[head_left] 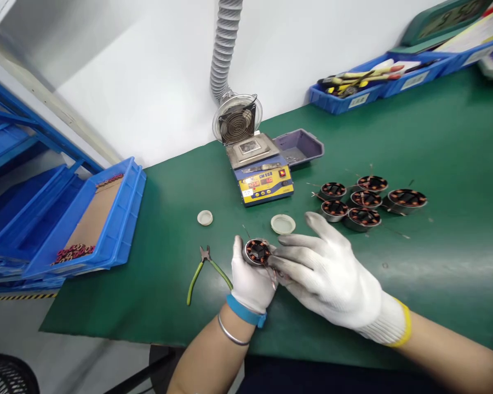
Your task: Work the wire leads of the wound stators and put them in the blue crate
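Observation:
My left hand (250,282), in a white glove, is closed around a round metal motor stator (257,252) with copper windings, held just above the green mat. My right hand (326,271), also gloved, reaches across to it; thumb and forefinger pinch at the stator's right side, apparently on its wire leads, while the other fingers spread out. Several more wound stators (363,200) stand in a cluster on the mat behind my right hand. Green-handled cutters (205,265) lie just left of my left hand.
A blue-and-yellow solder pot (261,169) with a fan and grey extraction hose (225,49) stands at the back, a purple tray (299,145) beside it. Two white caps (204,218) (282,224) lie on the mat. Blue bins sit at left (119,219) and back right (353,90).

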Motion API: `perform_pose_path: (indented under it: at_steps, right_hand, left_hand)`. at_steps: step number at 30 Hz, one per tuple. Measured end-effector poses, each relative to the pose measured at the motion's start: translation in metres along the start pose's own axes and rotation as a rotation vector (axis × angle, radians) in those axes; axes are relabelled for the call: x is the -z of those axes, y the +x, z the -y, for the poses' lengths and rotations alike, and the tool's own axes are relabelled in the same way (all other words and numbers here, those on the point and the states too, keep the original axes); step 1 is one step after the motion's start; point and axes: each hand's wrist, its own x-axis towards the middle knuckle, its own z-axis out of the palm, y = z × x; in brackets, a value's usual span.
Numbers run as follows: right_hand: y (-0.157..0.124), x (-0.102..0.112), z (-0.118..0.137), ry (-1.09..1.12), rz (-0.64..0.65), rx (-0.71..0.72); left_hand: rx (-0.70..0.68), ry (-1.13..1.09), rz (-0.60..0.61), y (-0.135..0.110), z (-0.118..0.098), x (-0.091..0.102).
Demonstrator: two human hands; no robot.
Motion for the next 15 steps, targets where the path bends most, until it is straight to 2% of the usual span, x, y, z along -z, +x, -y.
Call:
perform_pose_path:
  at_steps: [4, 7, 9, 12, 14, 15]
  right_hand:
    - [0.0, -0.001, 0.004, 0.002, 0.045, 0.0]
    - [-0.004, -0.005, 0.004, 0.037, -0.017, -0.034]
    - [-0.008, -0.009, 0.0, 0.088, -0.06, -0.135]
    - [-0.009, -0.012, -0.008, 0.182, -0.07, -0.298]
    - [-0.006, -0.009, -0.014, 0.223, -0.024, -0.336]
    - [-0.004, -0.005, -0.017, 0.23, 0.008, -0.326]
  left_hand:
    - [-0.01, -0.041, -0.021, 0.003, 0.002, 0.002]
    - [-0.002, -0.047, -0.013, 0.002, 0.002, 0.002]
    - [0.035, -0.003, 0.015, 0.002, -0.001, 0.004]
    - [0.087, 0.112, 0.175, 0.006, -0.008, 0.013]
    - [0.18, 0.217, 0.305, 0.01, -0.01, 0.02]
    - [0.213, 0.269, 0.328, 0.012, -0.009, 0.024]
